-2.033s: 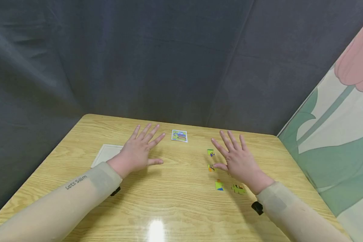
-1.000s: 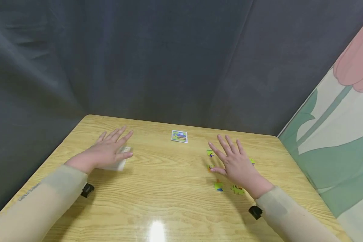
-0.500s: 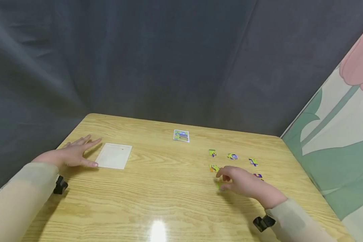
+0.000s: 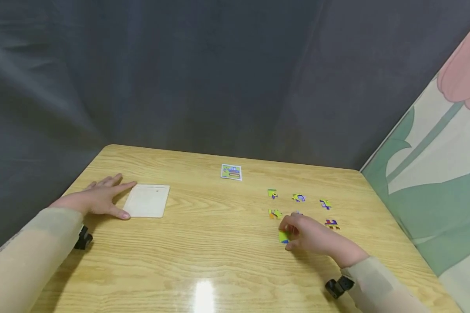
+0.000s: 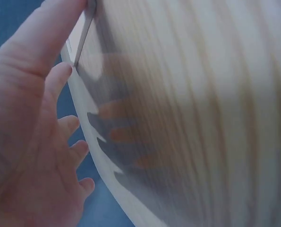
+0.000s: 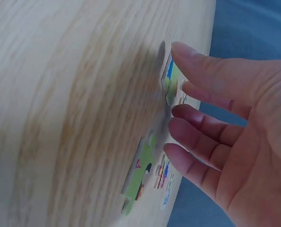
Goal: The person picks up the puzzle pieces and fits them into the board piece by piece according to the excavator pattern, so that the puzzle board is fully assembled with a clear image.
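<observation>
Dark curtain (image 4: pixel 219 78) hangs behind the wood-grain table (image 4: pixel 203 256), and a floral panel (image 4: pixel 446 174) runs along its right side. From my remote views, the right hand (image 4: pixel 313 237) curves low over the green-and-blue jigsaw piece (image 4: pixel 283 236), which lies flat on the table between thumb and index finger. That gap is narrow, but I cannot tell whether the fingers actually pinch the piece.

If they catch only 1 corner, I expect the thin piece to pivot or skid rather than lift, since the glossy table probably gives little friction. My right wrist view shows a green-and-brown jigsaw piece (image 6: pixel 139 172) near the other fingertips; a careless drop of those fingers could knock it aside. Just beyond the index finger, the orange-and-green jigsaw piece (image 4: pixel 275 214) could be nudged by a forward slip.

I also watch the black wrist camera (image 4: pixel 338 287) under the right sleeve: dipping the wrist further might scrape it on the wood.

Left hand (image 4: pixel 98 201) is spread wide, thumb and index fingertip touching the 2 left corners of the white square tray (image 4: pixel 146 201). Uneven pressure there could twist or slide it, because I see nothing bracing its right edge.
</observation>
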`<state>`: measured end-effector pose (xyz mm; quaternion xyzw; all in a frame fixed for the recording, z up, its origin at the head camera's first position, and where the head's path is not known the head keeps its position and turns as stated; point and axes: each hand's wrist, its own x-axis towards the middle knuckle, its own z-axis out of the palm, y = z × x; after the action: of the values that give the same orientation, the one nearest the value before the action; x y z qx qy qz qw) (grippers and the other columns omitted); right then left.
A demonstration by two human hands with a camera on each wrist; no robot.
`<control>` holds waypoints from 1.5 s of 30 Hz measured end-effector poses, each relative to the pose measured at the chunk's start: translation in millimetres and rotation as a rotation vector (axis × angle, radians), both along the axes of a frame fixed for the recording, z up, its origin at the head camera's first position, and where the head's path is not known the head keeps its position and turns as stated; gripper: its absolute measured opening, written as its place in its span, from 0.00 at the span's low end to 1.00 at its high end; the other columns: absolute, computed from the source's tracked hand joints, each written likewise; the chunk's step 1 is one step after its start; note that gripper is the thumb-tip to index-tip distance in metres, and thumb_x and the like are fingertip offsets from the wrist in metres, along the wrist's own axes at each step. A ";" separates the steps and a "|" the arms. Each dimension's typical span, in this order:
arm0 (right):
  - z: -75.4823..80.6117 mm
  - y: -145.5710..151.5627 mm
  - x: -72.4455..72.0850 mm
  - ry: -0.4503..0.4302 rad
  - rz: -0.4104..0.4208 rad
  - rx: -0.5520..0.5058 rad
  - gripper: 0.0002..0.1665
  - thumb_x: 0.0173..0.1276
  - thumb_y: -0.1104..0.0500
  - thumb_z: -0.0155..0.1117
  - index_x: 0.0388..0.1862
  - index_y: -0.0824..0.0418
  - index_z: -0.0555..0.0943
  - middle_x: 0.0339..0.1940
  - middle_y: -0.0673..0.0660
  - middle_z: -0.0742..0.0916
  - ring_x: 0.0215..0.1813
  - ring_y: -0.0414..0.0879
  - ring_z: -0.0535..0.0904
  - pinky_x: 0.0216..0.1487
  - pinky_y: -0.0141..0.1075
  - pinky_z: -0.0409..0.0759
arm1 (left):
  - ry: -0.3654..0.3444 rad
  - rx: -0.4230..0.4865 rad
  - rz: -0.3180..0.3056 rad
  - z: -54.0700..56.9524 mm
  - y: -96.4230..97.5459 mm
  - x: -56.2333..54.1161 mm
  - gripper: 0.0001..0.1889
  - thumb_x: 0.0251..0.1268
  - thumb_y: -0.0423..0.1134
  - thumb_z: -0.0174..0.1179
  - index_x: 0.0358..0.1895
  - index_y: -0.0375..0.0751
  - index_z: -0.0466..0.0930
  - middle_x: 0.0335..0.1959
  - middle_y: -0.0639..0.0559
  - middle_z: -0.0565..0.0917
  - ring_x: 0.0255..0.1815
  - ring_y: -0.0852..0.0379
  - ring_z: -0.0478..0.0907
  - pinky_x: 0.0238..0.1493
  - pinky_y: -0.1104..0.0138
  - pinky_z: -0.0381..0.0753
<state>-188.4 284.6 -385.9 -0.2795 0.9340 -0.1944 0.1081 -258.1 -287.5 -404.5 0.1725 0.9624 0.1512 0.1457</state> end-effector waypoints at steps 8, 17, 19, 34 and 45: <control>-4.8 -6.2 1.8 0.031 -0.017 -0.008 0.17 0.53 0.63 0.80 0.37 0.56 0.79 0.33 0.48 0.75 0.36 0.42 0.70 0.37 0.35 0.75 | 0.016 0.011 -0.066 -4.4 44.6 0.2 0.60 0.43 0.72 0.68 0.78 0.43 0.55 0.76 0.25 0.42 0.73 0.22 0.36 0.65 0.29 0.33; -5.6 -13.5 1.9 -0.006 -0.055 -0.029 0.20 0.51 0.67 0.80 0.36 0.58 0.77 0.32 0.49 0.76 0.36 0.44 0.70 0.36 0.35 0.74 | 0.033 -0.063 -0.130 -2.5 125.6 3.9 0.61 0.43 0.78 0.62 0.79 0.47 0.54 0.78 0.31 0.42 0.77 0.30 0.35 0.70 0.35 0.33; -5.3 -13.4 2.0 -0.005 -0.059 -0.026 0.20 0.51 0.67 0.80 0.36 0.58 0.77 0.32 0.49 0.76 0.36 0.44 0.70 0.36 0.35 0.74 | 0.047 -0.083 -0.129 -0.9 143.3 6.4 0.61 0.42 0.78 0.62 0.79 0.46 0.55 0.79 0.32 0.42 0.77 0.31 0.35 0.71 0.37 0.32; -3.9 -15.8 1.2 -0.022 -0.100 0.019 0.21 0.49 0.65 0.82 0.34 0.58 0.76 0.31 0.49 0.75 0.35 0.45 0.69 0.35 0.36 0.72 | 0.063 -0.116 -0.136 4.3 217.2 16.1 0.61 0.49 0.79 0.58 0.79 0.41 0.52 0.79 0.36 0.41 0.78 0.37 0.35 0.73 0.42 0.31; -3.2 -17.2 -2.4 -0.096 -0.135 -0.010 0.18 0.54 0.68 0.78 0.32 0.58 0.74 0.27 0.50 0.76 0.32 0.44 0.69 0.32 0.37 0.70 | 0.005 -0.075 -0.171 -1.7 191.5 4.5 0.56 0.52 0.76 0.58 0.80 0.52 0.49 0.80 0.38 0.44 0.78 0.36 0.35 0.72 0.40 0.31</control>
<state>-190.8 267.4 -389.1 -0.2068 0.9435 -0.2190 0.1381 -253.6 -96.0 -406.2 0.2487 0.9495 0.1014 0.1622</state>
